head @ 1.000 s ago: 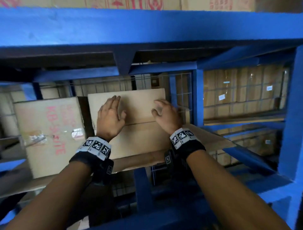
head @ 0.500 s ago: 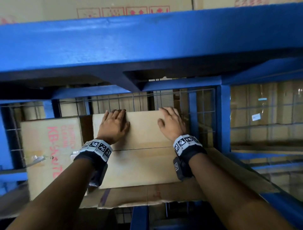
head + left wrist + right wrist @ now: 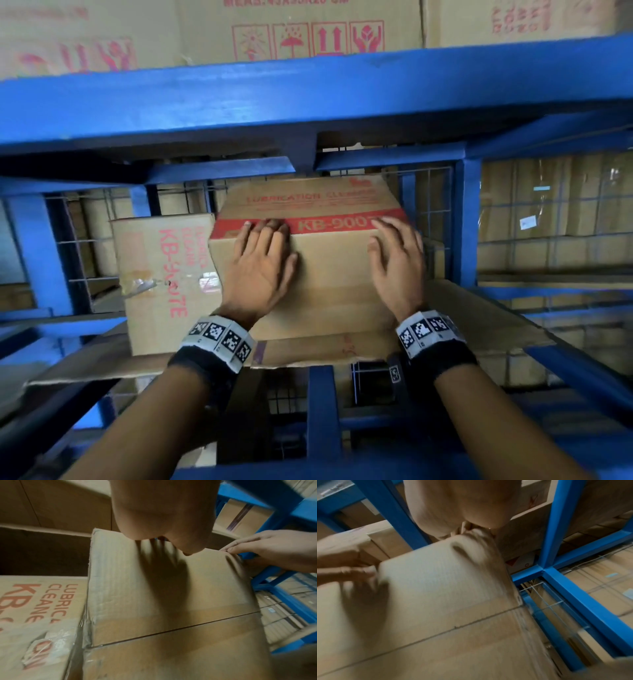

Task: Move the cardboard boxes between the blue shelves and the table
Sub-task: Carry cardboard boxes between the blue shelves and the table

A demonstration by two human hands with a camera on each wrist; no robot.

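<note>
Box (image 3: 329, 274) of plain cardboard sits tilted on the blue shelf (image 3: 308, 99), its far edge raised so that a face with a red band and the letters KB-900 shows beyond it. The left hand (image 3: 260, 267) lies flat on the near face of the box, its fingers (image 3: 270, 228) hooked over the far edge onto the red band. The right hand (image 3: 399, 263) lies on the same face toward the right corner, fingers curled over that edge; the left wrist view shows its fingertips pinching the corner of the flap. Both hands are grasping the box. A second box (image 3: 161, 274) with red lettering stands just left of the box, touching its side. A loose sheet of cardboard (image 3: 486, 318) lies under the box, reaching past it to the right. Above the box, on the next shelf level, more cartons (image 3: 301, 31) with red handling symbols stand in a row. A wire grid (image 3: 431, 198) closes the space behind the box.
</note>
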